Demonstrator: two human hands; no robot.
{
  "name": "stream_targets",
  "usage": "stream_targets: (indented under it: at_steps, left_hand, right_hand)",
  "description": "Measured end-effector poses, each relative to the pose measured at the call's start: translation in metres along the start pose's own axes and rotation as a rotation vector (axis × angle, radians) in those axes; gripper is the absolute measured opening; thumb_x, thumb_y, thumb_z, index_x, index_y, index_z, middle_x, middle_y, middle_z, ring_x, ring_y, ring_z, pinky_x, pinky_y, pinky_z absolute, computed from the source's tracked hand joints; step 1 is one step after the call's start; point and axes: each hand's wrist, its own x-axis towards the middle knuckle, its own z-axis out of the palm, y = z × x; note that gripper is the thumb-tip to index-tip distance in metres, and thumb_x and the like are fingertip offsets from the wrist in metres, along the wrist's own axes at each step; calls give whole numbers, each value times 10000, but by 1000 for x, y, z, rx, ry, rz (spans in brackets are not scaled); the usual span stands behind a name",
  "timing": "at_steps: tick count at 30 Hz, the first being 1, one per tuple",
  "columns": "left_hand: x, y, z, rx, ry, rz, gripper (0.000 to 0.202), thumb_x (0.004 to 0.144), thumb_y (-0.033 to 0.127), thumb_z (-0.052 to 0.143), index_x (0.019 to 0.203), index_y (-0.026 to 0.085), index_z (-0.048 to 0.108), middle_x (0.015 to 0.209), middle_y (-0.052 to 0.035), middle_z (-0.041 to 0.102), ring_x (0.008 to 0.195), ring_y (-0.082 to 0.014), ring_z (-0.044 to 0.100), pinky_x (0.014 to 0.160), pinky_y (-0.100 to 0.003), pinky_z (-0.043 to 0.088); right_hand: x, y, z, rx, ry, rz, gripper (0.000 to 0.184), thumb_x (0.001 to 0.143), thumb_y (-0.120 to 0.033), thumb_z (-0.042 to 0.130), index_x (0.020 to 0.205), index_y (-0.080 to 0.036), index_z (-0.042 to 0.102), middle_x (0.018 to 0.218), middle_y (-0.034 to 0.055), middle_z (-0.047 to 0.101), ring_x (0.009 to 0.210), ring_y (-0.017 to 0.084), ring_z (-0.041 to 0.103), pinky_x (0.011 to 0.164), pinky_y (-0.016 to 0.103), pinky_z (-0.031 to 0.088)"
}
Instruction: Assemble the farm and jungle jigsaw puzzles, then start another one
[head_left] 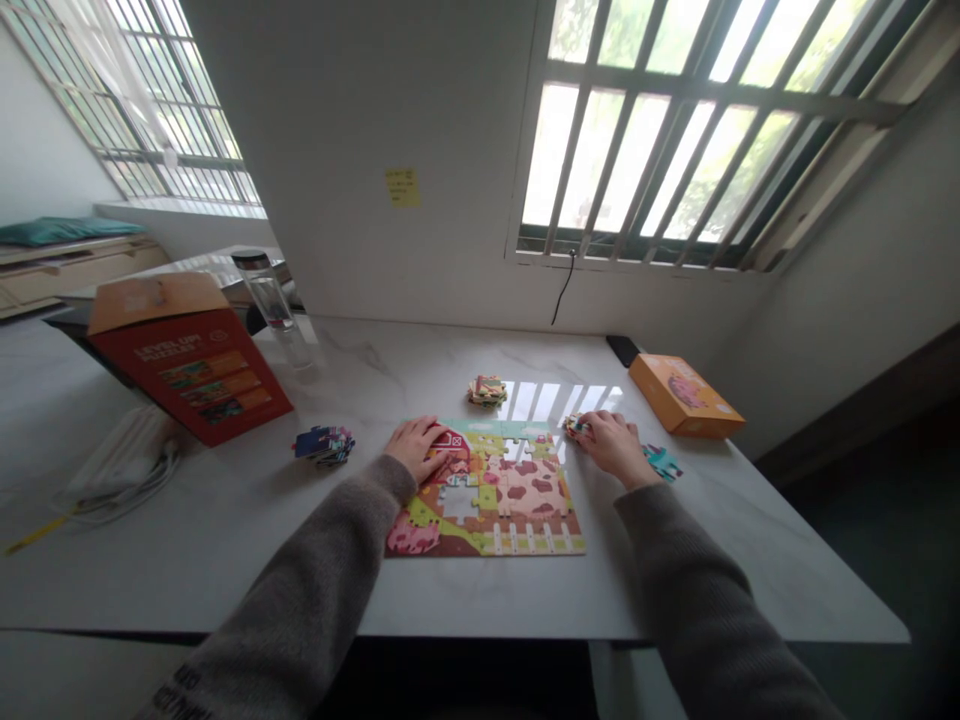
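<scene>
A farm jigsaw puzzle (529, 490) with a spotted cow and a fence lies on the white marbled table, with gaps near its top and left of its middle. My left hand (416, 450) rests flat on its upper left part, fingers apart, beside the red barn. Right of the puzzle, my right hand (609, 447) has its fingers closed around a small stack of puzzle pieces (572, 426), partly hidden by the fingertips. Teal puzzle pieces (663, 462) lie just beyond that wrist. Another stack of pieces (487, 391) sits behind the puzzle, and a dark blue and purple pile (325, 446) to its left.
An orange box (686, 396) lies at the right, by a black flat object (622, 350). At the left stand a red puzzle box (195, 365) and a glass bottle (264, 292). A white cabled device (112, 465) lies near the red box. A barred window is behind.
</scene>
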Motion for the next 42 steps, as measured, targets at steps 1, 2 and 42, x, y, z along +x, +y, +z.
stream_targets:
  at_steps: [1,2,42]
  left_hand:
    - [0,-1,1,-4,4,2,463,903,414,587,1330,234,594,1441,-107,537,1302,-297,473,1125,-458,352]
    - [0,-1,1,-9,10,5,462,900,411,592,1328,237,595,1437,-106,540,1299,-297,476,1122,-459,355]
    - [-10,61,-30,-166,329,376,415,867,488,695,1159,217,579,1092,-85,680,1030,-259,611,932,-412,440]
  right_hand:
    - [2,2,2,11,-12,-6,274,964,-394,522,1153,-240,650,1187,99,644,1100,299,533,844,382,361]
    - [3,3,3,25,-18,-11,274,960,-389,528,1161,-245,646,1191,98,639,1098,297,531,836,375,361]
    - [-32,-163,-15,1023,54,-255,408,887,-345,639,1268,-220,568,1130,85,591,981,216,602,906,397,530]
